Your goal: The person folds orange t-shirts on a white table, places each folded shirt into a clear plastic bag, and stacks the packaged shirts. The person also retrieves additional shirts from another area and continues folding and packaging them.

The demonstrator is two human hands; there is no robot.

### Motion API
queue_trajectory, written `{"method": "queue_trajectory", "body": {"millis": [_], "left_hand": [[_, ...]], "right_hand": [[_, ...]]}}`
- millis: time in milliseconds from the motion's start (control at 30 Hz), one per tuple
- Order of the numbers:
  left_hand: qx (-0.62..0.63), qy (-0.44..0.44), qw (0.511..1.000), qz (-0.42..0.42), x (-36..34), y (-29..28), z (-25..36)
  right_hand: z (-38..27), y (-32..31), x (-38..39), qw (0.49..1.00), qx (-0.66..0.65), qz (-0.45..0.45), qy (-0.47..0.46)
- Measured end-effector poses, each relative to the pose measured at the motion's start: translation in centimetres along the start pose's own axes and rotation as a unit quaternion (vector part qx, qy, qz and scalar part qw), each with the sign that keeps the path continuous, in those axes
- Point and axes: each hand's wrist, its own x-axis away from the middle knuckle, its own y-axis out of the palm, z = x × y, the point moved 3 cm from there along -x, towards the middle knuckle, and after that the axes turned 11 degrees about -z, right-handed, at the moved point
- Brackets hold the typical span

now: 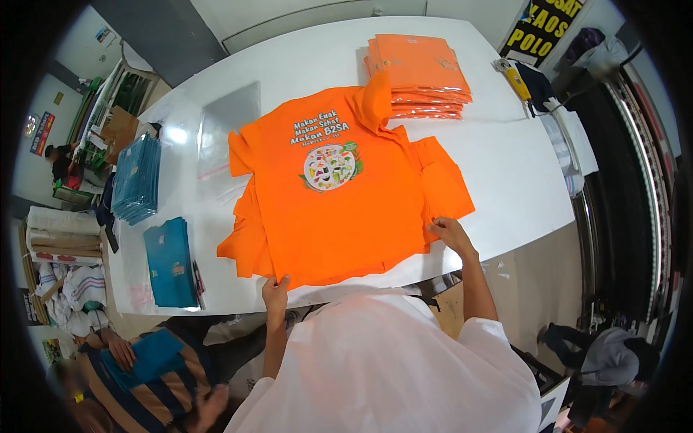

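From afar, I judge this squaring-up, with an even tug needed next: left hand (275,294) pinches the orange shirt (339,227) at seven o'clock; right hand (450,235) touches orange cloth at four, grip unclear.

The orange shirt (346,224) hides most of the orange cloth (444,180) beneath it; the near edge cuts off your white top (404,361)
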Motion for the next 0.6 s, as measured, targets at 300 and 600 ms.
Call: {"method": "queue_trajectory", "body": {"millis": [300, 600], "left_hand": [[0.182, -0.066, 0.975, -0.111, 0.4, -2.8, 3.2], [0.363, -0.1, 0.892, -0.251, -0.5, -3.1, 1.8]], "right_hand": [[-4.0, -2.3, 1.1, 0.971, -0.224, -0.061, 0.052], [-4.6, -3.8, 0.2, 0.964, -0.253, -0.055, 0.052]]}}
